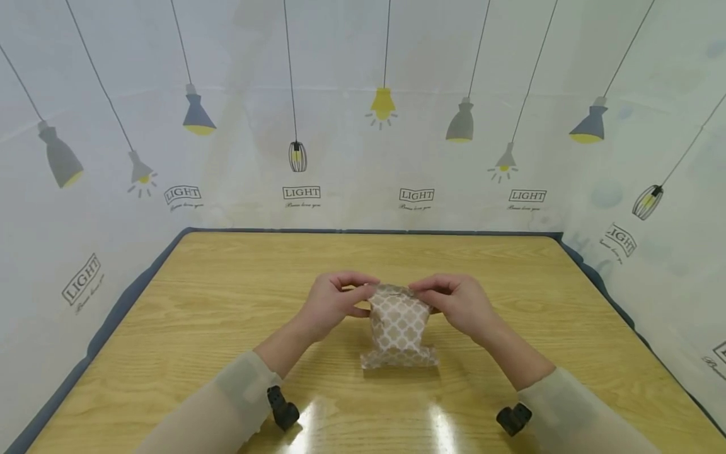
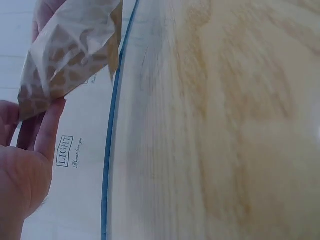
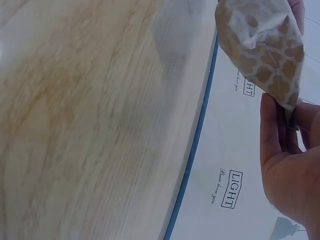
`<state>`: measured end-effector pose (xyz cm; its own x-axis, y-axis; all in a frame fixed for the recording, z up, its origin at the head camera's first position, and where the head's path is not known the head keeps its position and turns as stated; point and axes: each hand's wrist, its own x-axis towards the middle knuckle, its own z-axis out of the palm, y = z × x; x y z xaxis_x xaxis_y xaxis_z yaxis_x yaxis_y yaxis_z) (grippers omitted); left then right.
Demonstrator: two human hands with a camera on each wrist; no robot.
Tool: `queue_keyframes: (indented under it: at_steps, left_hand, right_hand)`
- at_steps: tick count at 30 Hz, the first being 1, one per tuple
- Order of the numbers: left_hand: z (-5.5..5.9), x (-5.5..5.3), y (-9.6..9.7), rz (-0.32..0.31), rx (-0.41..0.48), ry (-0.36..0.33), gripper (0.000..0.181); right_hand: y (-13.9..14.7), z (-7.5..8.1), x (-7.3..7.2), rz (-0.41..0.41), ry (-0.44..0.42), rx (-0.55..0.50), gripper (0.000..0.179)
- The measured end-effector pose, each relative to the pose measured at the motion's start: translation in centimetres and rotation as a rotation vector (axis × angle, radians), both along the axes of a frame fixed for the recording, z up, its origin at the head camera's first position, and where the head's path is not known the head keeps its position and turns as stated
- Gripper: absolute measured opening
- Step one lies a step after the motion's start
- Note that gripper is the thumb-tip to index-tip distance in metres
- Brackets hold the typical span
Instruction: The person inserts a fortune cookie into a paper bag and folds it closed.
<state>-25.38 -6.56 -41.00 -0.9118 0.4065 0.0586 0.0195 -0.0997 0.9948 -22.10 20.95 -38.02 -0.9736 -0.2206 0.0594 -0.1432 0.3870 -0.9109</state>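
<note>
A small packet in crinkled, partly see-through wrapping, beige with a white lattice pattern, is held just over the wooden table in the head view. Its flattened lower end flares out toward the person. My left hand pinches the upper left corner between thumb and fingers. At the upper right corner, my right hand pinches the wrapping in the same way. The left wrist view shows the packet tilted above the left fingertips. In the right wrist view a corner of the packet sits between thumb and fingers. The contents are hidden.
The wooden table has a dark blue edge strip. White sheeting printed with hanging lamps surrounds it on the left, back and right. A black wrist device sits at the left sleeve, another black device at the right.
</note>
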Motion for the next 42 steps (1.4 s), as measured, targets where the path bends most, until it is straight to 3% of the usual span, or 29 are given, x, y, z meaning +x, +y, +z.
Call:
queue_keyframes:
  at_steps: [6, 11, 16, 26, 33, 42]
  left_hand:
    - [0.0, -0.1, -0.1, 0.057, -0.025, -0.005, 0.029]
    - [0.1, 0.0, -0.3, 0.032, -0.010, -0.005, 0.033]
    - [0.1, 0.0, -0.2, 0.034, 0.003, -0.017, 0.026]
    - [-1.2, -1.0, 0.2, 0.064, -0.015, -0.047, 0.025]
    - [-2.0, -1.8, 0.8, 0.032, -0.098, -0.016, 0.027]
    - [-2.4, -2.8, 1.1, 0.047, -0.194, -0.013, 0.025]
  right_hand:
    - [0.5, 0.0, 0.1, 0.009, -0.043, -0.059, 0.029]
    - [0.7, -0.1, 0.0, -0.009, -0.037, -0.064, 0.026]
    - [0.6, -0.2, -0.1, -0.019, -0.049, -0.045, 0.025]
    - [0.7, -0.7, -1.4, -0.009, -0.105, 0.015, 0.024]
    - [0.9, -1.7, -2.5, 0.049, -0.139, 0.039, 0.028]
    - [0.6, -2.3, -3.5, 0.015, -0.189, 0.105, 0.027]
